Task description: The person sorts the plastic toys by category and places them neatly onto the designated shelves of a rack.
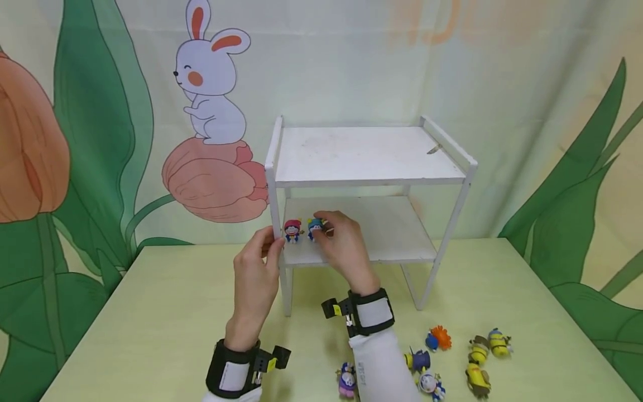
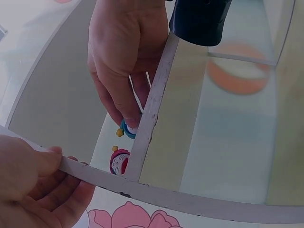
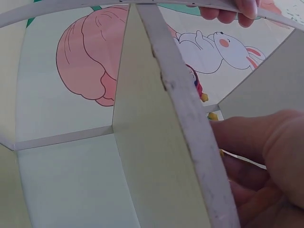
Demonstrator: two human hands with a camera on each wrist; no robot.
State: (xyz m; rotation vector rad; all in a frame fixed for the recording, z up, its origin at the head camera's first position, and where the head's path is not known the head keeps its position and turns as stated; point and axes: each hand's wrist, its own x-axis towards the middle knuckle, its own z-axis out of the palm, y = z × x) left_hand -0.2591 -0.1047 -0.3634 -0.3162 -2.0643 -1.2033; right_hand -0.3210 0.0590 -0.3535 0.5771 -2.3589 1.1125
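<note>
A small white two-tier shelf [image 1: 372, 153] stands on the table. My left hand [image 1: 256, 276] grips its left front post [image 2: 102, 178], thumb on one side and fingers curled on the other. With thumb and fingers, my right hand [image 1: 346, 245] pinches a figurine in a teal hat [image 1: 315, 228] at the lower tier. Part of that figurine is hidden by the fingers. Left of it, close to the post, a figurine in a red hat [image 1: 292, 230] stands upright on the lower tier, touched by neither hand.
On the table [image 1: 176, 324] at the front right lie several toy figures, among them a blue figure with an orange piece [image 1: 438, 338] and yellow ones [image 1: 477, 379]. A purple figure [image 1: 346, 381] is beside my right sleeve. A printed curtain [image 1: 341, 67] hangs behind the shelf.
</note>
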